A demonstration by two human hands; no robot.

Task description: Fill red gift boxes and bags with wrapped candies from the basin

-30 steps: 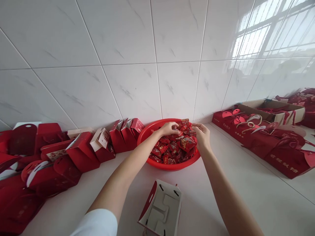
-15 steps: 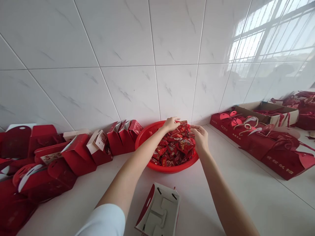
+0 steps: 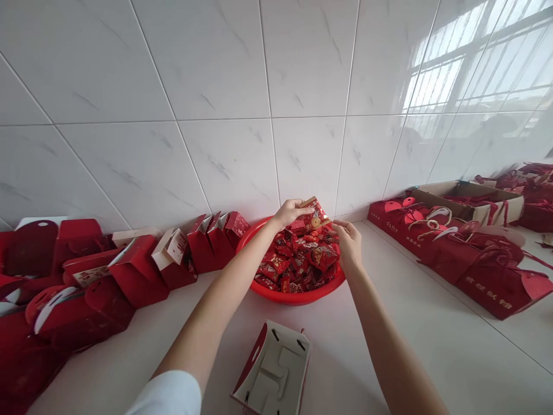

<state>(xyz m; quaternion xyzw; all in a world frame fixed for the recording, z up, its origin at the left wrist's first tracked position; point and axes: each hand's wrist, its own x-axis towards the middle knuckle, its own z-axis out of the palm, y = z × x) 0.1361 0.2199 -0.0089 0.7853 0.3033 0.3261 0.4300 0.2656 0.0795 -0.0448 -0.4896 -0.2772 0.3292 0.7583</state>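
A round red basket (image 3: 298,297) full of red wrapped packets (image 3: 298,262) stands against the tiled wall. Over its back part, my left hand (image 3: 290,214) grips a red and gold packet (image 3: 317,214), fingers closed on its upper left side. My right hand (image 3: 348,240) is at the basket's right rim, its thumb and fingers pinched together at the lower right of the packets; what they hold is too small to make out. Nearer to me, an open box (image 3: 274,369) with a white inside and red outside lies on the white surface, with nothing in it.
Red gift boxes (image 3: 138,274) crowd the left side, some open. On the right stand a row of closed red boxes (image 3: 440,248) with rope handles and an open cardboard box (image 3: 492,193) holding red items. White tiles (image 3: 233,161) rise behind.
My left hand has moved slightly left and up, lifting the red and gold packet higher. My right hand has shifted slightly left. The view has moved a little.
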